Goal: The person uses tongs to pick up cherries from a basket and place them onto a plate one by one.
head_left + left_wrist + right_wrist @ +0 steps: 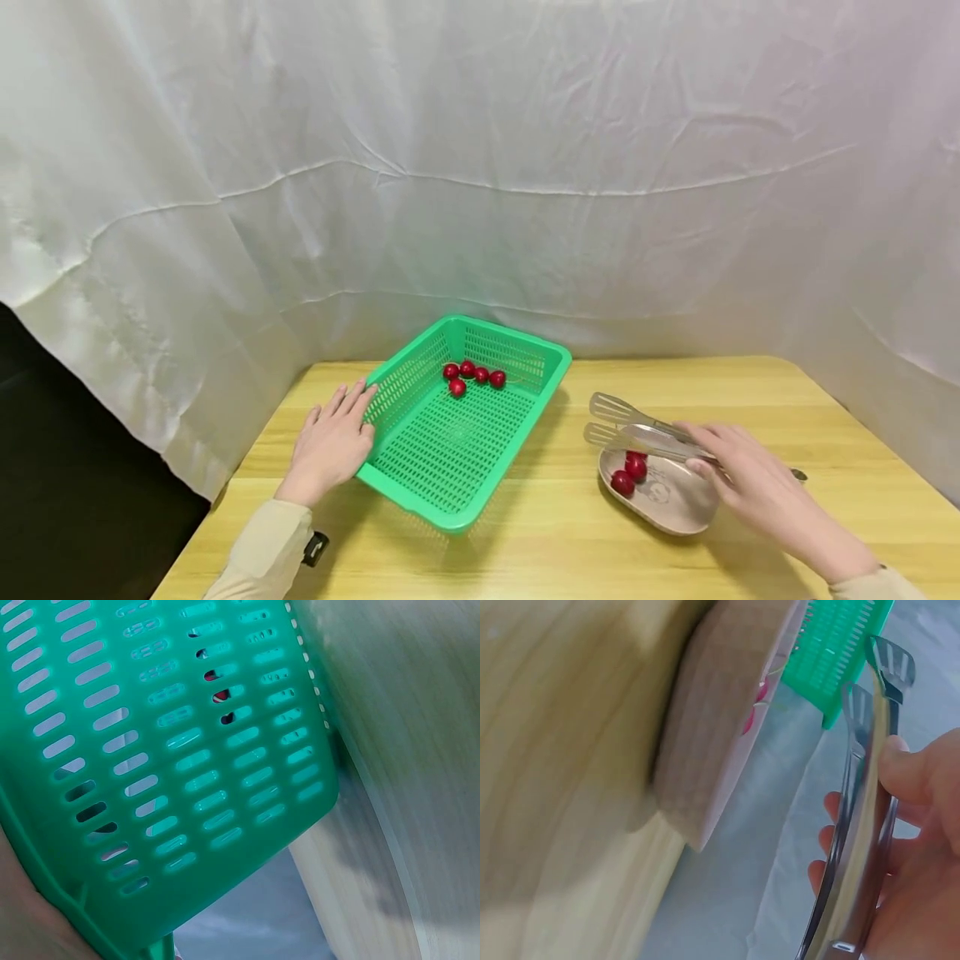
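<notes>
A green slotted plastic basket [517, 442] stands on the table with several red cherries [481, 375] near its far end. My left hand [330, 450] rests on its left rim, fingers fairly straight; the left wrist view shows the basket's slotted side wall [217, 780] close up. My right hand [757, 479] grips metal tongs [645, 425], their two slotted heads apart with nothing between them. Below the tongs lies a shallow pinkish dish [682, 504] with a panda print, holding two red cherries [622, 482]. In the right wrist view, thumb and fingers hold the tongs [862, 825] around their arms.
The wooden table [555, 542] runs back to a white cloth curtain [525, 233] behind and at both sides. A small dark metal tip [798, 474] shows just beyond my right hand. A black area [82, 467] lies at the left.
</notes>
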A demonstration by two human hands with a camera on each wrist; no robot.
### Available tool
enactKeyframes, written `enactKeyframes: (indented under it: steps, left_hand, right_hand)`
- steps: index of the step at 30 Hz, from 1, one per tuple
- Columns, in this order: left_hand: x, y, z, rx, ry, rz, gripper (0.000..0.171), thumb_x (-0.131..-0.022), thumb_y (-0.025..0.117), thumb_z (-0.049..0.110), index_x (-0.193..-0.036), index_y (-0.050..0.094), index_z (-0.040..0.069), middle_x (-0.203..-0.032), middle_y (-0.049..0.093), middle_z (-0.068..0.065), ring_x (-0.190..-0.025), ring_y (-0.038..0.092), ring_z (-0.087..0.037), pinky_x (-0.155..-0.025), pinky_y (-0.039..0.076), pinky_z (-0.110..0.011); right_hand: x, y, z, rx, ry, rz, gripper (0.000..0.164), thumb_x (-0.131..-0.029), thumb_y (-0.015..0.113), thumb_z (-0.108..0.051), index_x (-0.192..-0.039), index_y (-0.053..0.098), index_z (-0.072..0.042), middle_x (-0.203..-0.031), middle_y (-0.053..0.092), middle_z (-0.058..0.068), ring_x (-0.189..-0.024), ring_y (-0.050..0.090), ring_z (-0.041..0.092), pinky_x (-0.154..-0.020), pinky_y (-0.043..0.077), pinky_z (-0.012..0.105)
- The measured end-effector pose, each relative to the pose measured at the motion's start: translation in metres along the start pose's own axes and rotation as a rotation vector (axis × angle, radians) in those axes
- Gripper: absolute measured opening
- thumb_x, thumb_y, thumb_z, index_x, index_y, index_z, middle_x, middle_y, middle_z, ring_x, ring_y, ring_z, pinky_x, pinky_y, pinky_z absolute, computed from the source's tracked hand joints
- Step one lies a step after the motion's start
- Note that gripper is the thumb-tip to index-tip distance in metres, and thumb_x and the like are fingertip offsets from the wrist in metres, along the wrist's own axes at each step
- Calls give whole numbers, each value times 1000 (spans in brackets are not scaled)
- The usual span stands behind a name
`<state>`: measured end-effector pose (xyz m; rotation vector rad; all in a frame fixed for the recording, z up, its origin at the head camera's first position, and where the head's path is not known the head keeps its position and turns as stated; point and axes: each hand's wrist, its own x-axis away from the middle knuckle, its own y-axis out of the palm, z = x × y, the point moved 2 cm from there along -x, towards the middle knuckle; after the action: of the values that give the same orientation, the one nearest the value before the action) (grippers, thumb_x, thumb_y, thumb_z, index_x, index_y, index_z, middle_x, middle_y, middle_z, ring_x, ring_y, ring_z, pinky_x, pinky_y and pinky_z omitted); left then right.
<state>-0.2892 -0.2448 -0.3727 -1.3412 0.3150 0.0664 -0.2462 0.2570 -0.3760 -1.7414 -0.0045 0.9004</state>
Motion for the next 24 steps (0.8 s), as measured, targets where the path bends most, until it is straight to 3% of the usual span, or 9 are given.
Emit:
enactKeyframes:
  steps: [11, 24]
  left_hand:
    - [1, 1, -1, 6, 0, 11, 54, -95, 36, 21, -148, 29, 12, -153, 19, -9, -139, 13, -36, -107, 9, -61]
    - [-1, 2, -1, 17, -5, 4, 54, -95, 37, 21, -148, 29, 13, -154, 19, -8, -140, 12, -35, -108, 8, -60]
  right_hand:
    - [-29, 10, -14, -38, -4, -1, 53, -85, 68, -16, -135, 50, -13, -111, 61, 3, -97, 54, 20, -77, 46, 42]
    - [-85, 23, -29, -16, -69, -35, 48, -89, 64, -20, -133, 51, -6, -105, 59, 4, -90, 52, 19, -70, 44, 36]
